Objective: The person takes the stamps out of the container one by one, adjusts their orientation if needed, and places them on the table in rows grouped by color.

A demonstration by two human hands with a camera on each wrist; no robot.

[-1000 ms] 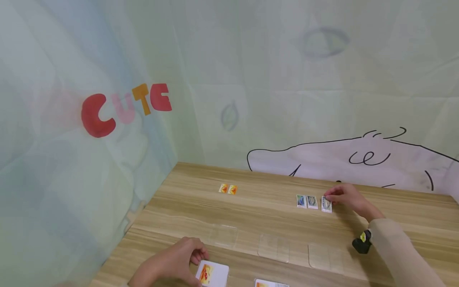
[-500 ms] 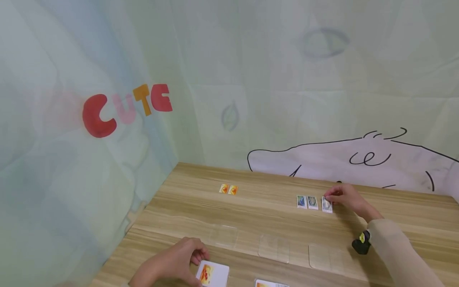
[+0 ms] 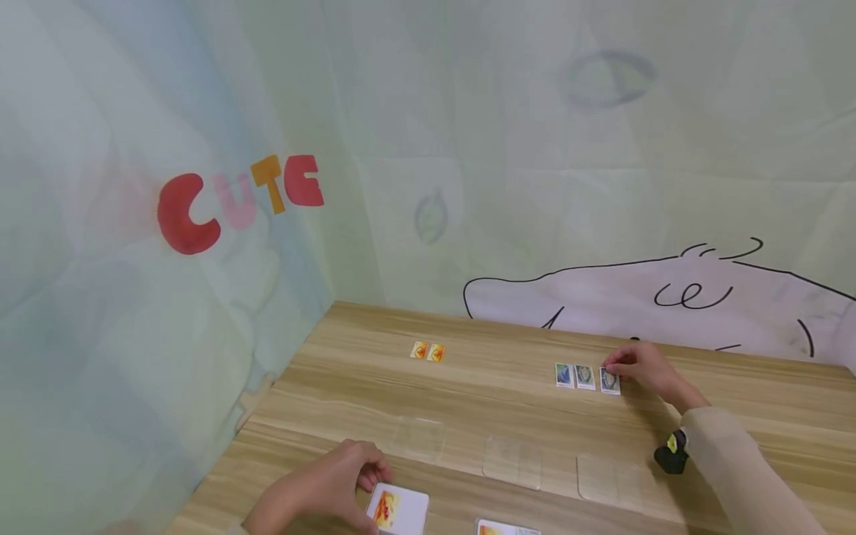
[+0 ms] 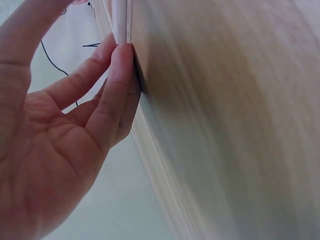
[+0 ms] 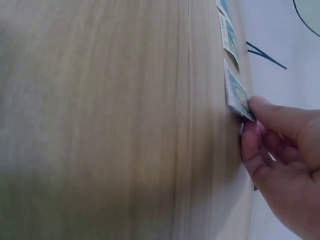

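Observation:
In the head view, my right hand (image 3: 649,368) pinches the right edge of a small greenish postage stamp (image 3: 610,381), thumb on top. Two more stamps, one blue (image 3: 565,375) and one greenish (image 3: 585,377), lie in a row to its left; a narrow gap separates them from the pinched one. At the front, my left hand (image 3: 328,483) holds the left side of a flat rounded square (image 3: 408,513), white with an orange stamp picture. In the left wrist view, its fingertips (image 4: 122,55) press the edge of this white, clear-rimmed piece (image 4: 120,22).
Two orange stamps (image 3: 428,351) lie at the back left of the wooden table (image 3: 495,409). Three clear rounded squares, including a middle one (image 3: 512,461), lie across the middle. Another white piece with orange (image 3: 507,528) is cut off at the bottom. Printed cloth walls (image 3: 401,148) stand behind and left.
The pinched stamp has shifted slightly left, closer to its neighbour, and its glare has faded. My left hand stays at the white piece. The head view has moved a little.

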